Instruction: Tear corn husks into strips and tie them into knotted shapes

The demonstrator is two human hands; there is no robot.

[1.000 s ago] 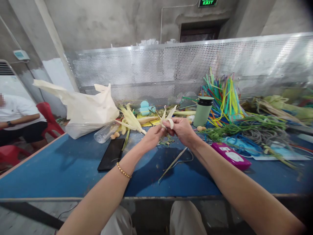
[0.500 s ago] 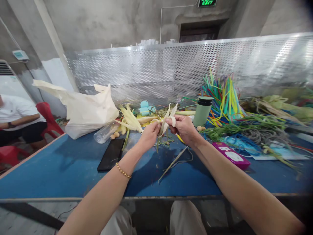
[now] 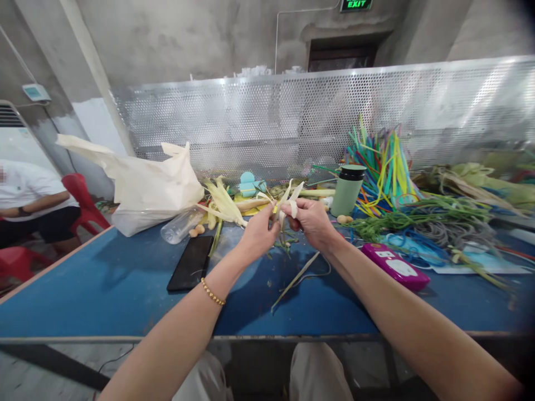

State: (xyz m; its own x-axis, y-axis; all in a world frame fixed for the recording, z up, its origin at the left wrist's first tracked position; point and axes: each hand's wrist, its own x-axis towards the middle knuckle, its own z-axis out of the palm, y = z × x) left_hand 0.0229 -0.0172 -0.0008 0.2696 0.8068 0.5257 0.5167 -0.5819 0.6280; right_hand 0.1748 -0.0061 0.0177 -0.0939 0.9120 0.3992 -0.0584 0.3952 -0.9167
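Two-handed, holding pale husk strips (image 3: 286, 195) above the blue surface (image 3: 108, 306), well in from its near edge; pinching between nearly closed fingers of left hand (image 3: 259, 231) and right hand (image 3: 313, 221). Best keeping pressure light and tension even, presumably avoiding splits.

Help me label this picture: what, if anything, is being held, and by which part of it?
Pale, husk-like strips: the left grip and right grip pinch them below their free upper tips; the exact spots are hidden.
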